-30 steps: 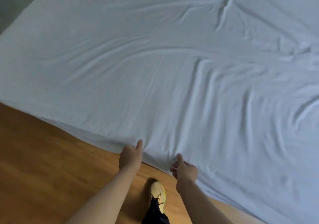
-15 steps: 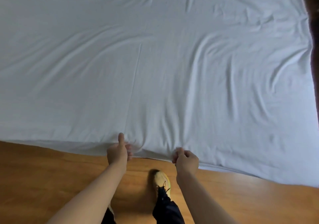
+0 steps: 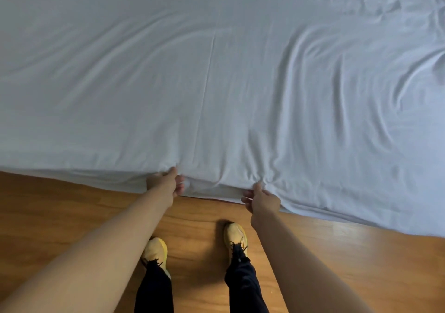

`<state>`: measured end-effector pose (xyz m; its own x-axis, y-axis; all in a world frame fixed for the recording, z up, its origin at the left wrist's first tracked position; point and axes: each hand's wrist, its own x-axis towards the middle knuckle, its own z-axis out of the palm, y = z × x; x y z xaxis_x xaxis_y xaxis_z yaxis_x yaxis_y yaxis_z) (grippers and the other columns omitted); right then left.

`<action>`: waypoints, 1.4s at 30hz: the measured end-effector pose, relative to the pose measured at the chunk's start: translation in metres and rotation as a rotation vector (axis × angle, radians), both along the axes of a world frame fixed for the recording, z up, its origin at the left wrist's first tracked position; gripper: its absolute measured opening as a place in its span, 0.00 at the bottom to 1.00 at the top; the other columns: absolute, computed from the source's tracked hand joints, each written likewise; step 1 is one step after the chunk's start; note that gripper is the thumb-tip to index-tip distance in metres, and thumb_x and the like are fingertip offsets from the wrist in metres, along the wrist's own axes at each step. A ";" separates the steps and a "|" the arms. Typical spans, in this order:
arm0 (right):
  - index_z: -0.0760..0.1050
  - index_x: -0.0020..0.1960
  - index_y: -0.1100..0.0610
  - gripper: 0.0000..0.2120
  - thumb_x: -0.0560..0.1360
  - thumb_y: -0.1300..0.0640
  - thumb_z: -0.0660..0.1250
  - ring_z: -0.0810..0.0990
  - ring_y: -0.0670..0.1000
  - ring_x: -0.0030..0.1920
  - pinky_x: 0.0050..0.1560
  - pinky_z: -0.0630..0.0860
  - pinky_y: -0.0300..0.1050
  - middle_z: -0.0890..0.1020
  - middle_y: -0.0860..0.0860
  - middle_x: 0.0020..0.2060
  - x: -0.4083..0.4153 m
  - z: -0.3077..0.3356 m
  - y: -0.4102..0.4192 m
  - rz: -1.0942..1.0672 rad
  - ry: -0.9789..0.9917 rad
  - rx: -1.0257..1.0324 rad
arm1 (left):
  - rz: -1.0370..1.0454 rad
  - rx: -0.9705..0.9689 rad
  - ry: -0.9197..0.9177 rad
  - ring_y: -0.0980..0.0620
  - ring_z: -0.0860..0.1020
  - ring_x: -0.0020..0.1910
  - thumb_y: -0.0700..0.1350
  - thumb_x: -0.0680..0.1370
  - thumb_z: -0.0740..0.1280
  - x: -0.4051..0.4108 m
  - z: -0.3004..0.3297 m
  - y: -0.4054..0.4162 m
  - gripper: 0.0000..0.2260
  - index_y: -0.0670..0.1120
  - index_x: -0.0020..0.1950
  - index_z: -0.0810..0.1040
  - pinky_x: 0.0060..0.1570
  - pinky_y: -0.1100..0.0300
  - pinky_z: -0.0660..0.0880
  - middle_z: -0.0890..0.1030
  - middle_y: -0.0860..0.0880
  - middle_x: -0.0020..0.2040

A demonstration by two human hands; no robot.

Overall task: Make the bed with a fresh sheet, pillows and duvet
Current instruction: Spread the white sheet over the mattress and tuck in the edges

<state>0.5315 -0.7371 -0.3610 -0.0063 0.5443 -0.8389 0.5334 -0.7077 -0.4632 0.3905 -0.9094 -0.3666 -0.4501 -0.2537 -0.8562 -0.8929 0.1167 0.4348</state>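
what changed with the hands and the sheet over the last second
The view swung round to face the bed edge squarely, and a second yellow shoe came into view. Both hands stayed on the white sheet: the left hand and right hand still grip its near edge, still side by side. The sheet is still wrinkled, most on the right.

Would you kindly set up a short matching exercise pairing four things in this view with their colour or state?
Column one:
1. sheet
2. floor
3. shoes
4. left hand

Column two:
A. yellow, laced
B. white, wrinkled, spread over the bed
C. gripping the near edge of the sheet
D. orange-brown wood

Pairs: 1-B, 2-D, 3-A, 4-C. The right hand grips that same edge further along.
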 end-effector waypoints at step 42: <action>0.77 0.41 0.62 0.23 0.83 0.46 0.57 0.83 0.62 0.37 0.37 0.78 0.52 0.83 0.60 0.34 0.041 -0.027 0.041 0.396 -0.315 0.259 | -0.193 -0.300 0.146 0.46 0.73 0.26 0.42 0.83 0.62 -0.019 -0.031 -0.090 0.10 0.37 0.45 0.73 0.16 0.65 0.70 0.75 0.41 0.33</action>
<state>0.5722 -0.6963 -0.3884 -0.0228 0.7394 -0.6729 0.8754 -0.3103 -0.3706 0.3714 -0.9996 -0.3975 -0.6258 -0.3819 -0.6801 -0.7733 0.4179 0.4768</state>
